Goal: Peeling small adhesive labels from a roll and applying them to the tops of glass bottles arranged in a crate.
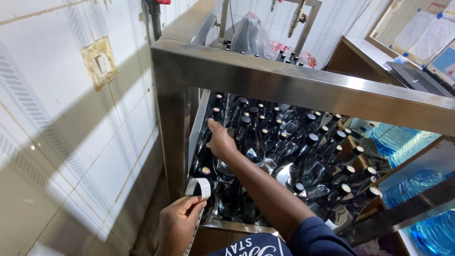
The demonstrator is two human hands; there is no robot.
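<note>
Left hand: your left hand (177, 223) is nearest you, low by the frame post, fingers pinched shut on a white strip (201, 189) that curls over the thumb and trails down past the wrist. Keep the pinch light so the strip does not crease or stick to itself.
Strip: whether it carries labels I cannot tell; hold its free end clear of the tray edge.
Right arm: it crosses the tray (237, 226) from its near lip, sleeve just above the front bottles (303, 156). Keep the forearm lifted, since the bottles stand tight together and a brush could tip one.
Right hand: your right hand (221, 140) is at the far left rows, fingers loosely together and extended onto a bottle top; it touches rather than clamps, as far as I can see.
Bottles: dark, capped, wet-looking, filling the tray under the steel frame (294, 85). Steady one neck at a time and work row by row.
Beyond: blue jugs (403, 142) right, laptop (414, 76) on the far counter.
</note>
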